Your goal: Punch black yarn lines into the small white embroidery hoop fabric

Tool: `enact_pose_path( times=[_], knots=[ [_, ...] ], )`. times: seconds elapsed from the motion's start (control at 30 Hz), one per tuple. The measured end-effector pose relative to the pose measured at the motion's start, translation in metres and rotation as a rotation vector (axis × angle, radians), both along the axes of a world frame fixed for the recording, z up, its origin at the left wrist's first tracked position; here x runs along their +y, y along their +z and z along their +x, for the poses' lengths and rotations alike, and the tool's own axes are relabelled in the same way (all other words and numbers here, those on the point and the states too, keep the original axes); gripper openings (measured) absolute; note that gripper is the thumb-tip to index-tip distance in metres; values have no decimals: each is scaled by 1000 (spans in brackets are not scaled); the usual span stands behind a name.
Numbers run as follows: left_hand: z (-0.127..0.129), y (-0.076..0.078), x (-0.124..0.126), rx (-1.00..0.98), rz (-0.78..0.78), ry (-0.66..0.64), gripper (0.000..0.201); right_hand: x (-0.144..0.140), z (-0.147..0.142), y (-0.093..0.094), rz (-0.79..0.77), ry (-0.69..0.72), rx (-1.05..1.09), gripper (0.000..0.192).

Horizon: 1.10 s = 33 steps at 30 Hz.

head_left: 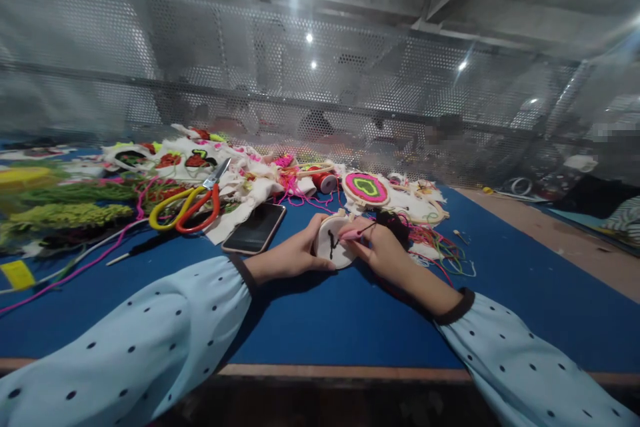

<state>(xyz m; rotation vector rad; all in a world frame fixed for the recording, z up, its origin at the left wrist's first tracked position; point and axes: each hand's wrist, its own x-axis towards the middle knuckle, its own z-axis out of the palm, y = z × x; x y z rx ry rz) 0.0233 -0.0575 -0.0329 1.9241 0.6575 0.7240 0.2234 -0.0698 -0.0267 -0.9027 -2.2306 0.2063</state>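
My left hand [300, 250] is closed around the left edge of a small embroidery hoop [341, 255] stretched with white cloth. Dark yarn stitches [333, 244] form a short branching line on the cloth. In my right hand [383, 247] is a pink punch needle [351, 235], its tip over the cloth near the stitches; whether it pierces the cloth I cannot tell. A dark yarn runs by the tool, and a black yarn bundle [394, 227] lies just behind my right hand. The fingers under the hoop are hidden.
A phone [256, 228] lies left of the hoop. Scissors [193, 203] with yellow and orange handles rest farther left, near green yarn [65, 217]. Behind are a hoop with a pink and green pattern [367, 188] and tangled yarn [447, 250]. A perforated metal screen [280, 87] stands behind the blue table [340, 333].
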Motion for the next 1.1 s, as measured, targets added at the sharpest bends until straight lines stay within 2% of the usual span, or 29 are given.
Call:
enact_pose_path(
  times=[0.13,0.4,0.57,0.7,0.93,1.1],
  knots=[
    [0,1,-1,2,-30,28,67,0,-1,-4,44,-10,-72,17],
    [1,2,2,-11,-83,151,64,-1,1,-7,66,-111,20,18],
    [-2,1,6,29,-43,159,63,-2,1,-4,-30,-11,40,20],
    [-2,1,5,69,-98,220,43,1,1,-3,-59,132,55,22],
    [1,3,4,61,-109,265,31,-1,-2,-4,-79,134,133,18],
    [0,1,4,66,-71,279,27,-3,-3,-3,-56,203,126,14]
  ],
)
